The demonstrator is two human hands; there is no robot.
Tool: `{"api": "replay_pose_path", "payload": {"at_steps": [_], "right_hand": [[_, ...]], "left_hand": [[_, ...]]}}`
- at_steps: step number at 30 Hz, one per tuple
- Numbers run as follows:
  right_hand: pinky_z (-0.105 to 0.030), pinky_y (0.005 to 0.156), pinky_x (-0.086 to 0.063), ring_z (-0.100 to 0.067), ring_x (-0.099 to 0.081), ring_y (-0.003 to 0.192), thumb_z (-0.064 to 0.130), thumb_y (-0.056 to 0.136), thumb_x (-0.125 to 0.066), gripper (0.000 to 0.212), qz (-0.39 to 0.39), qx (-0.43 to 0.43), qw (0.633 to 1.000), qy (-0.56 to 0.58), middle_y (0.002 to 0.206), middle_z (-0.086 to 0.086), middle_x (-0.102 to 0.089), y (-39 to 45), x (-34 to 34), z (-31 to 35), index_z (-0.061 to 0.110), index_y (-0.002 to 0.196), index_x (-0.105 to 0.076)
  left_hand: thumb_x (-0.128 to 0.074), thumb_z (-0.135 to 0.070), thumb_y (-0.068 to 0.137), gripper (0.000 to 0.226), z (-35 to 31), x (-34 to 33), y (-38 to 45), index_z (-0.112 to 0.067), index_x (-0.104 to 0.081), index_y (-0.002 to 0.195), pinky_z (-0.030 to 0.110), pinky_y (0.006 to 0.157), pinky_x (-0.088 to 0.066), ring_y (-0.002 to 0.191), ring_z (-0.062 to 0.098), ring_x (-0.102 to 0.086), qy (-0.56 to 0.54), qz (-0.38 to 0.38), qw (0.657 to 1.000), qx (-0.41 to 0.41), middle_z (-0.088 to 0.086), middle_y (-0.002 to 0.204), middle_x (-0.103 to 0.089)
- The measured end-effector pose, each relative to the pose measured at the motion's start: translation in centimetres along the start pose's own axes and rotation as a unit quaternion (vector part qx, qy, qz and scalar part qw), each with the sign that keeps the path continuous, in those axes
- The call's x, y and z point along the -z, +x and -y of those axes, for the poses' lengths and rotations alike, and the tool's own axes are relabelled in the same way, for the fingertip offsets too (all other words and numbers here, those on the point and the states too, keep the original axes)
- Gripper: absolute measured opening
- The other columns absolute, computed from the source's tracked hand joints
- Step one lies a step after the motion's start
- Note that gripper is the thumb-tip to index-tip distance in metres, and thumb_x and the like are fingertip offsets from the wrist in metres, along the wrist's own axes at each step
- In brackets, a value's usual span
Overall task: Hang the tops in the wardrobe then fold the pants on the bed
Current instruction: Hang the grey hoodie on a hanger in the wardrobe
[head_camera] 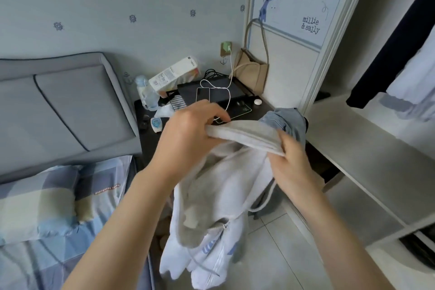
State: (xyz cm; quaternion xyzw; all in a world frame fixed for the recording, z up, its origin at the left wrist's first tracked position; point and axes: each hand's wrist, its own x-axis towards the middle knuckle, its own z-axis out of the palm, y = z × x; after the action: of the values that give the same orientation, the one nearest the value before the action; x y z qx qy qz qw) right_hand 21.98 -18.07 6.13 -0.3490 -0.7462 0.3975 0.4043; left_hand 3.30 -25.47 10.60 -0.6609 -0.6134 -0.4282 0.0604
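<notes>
Hoodie (211,198) soft fleecy cloth, matt, metal zip. Denim garment (288,120) on nightstand's right edge. Nightstand (261,107) dark, smooth. Bottle (146,94) clear plastic. Headboard (70,106) matt grey fabric. Floor (277,254) glossy tile.

Single head-worn wide-angle view, facing forward and down, close over both forearms
</notes>
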Motion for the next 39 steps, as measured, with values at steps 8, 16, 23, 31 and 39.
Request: {"api": "replay_pose_path", "payload": {"at_steps": [8, 16, 23, 31, 39], "right_hand": [[-0.037, 0.056, -0.041, -0.023, -0.048, 0.061, 0.027, 0.085, -0.070, 0.036, 0.073, 0.047, 0.994, -0.066, 0.071, -0.023, -0.054, 2.2, 3.9, 0.1, -0.006, 0.078, -0.056], [-0.026, 0.061, -0.051, -0.032, -0.067, 0.074, 0.025, 0.099, -0.050, 0.029, 0.045, -0.215, 0.975, -0.036, 0.076, -0.018, -0.066, 2.1, 10.3, -6.2, 0.007, 0.087, -0.069], [-0.032, 0.112, -0.030, -0.001, -0.028, 0.139, 0.077, 0.065, -0.066, 0.109, 0.257, -0.149, 0.950, -0.092, 0.152, 0.023, -0.024, 4.9, 11.7, -6.4, 0.047, 0.147, -0.001], [-0.021, 0.054, -0.044, -0.008, -0.059, 0.072, 0.032, 0.077, -0.074, 0.026, -0.125, -0.072, 0.968, -0.204, 0.077, 0.013, -0.059, 10.9, 19.3, -11.2, 0.027, 0.091, -0.053], [-0.009, 0.065, -0.040, -0.002, -0.055, 0.079, -0.010, 0.078, -0.053, 0.033, -0.168, 0.107, 0.951, -0.238, 0.086, 0.008, -0.060, 13.4, 26.0, -8.0, 0.017, 0.095, -0.060]], "left_hand": [[-0.046, 0.004, 0.080, 0.019, 5.0, -0.2, 0.2, -0.008, -0.061, 0.081, 0.023, 0.052, -0.030, 0.057, 0.014, -0.047, 0.049, -0.161, 0.961, 0.220, -0.002, 0.062, -0.052], [-0.038, 0.002, 0.080, 0.032, -1.0, -3.0, 7.3, -0.023, -0.038, 0.059, 0.013, 0.046, -0.026, 0.048, -0.003, -0.035, -0.088, -0.168, 0.969, 0.161, -0.014, 0.051, -0.035], [-0.041, 0.006, 0.074, 0.033, -8.6, -10.3, 13.4, -0.020, -0.034, 0.055, 0.019, 0.047, -0.021, 0.051, 0.007, -0.031, -0.104, -0.038, 0.992, 0.064, -0.008, 0.049, -0.037], [-0.072, -0.007, 0.072, 0.006, -8.4, -14.3, 16.7, -0.008, -0.067, 0.075, 0.024, 0.056, -0.038, 0.058, 0.021, -0.050, -0.009, 0.013, 1.000, -0.017, -0.002, 0.059, -0.058], [-0.071, -0.006, 0.078, 0.014, -2.4, -22.7, 17.4, -0.012, -0.074, 0.090, 0.045, 0.058, -0.051, 0.069, 0.033, -0.060, 0.120, 0.040, 0.991, 0.041, 0.004, 0.087, -0.059]]}}
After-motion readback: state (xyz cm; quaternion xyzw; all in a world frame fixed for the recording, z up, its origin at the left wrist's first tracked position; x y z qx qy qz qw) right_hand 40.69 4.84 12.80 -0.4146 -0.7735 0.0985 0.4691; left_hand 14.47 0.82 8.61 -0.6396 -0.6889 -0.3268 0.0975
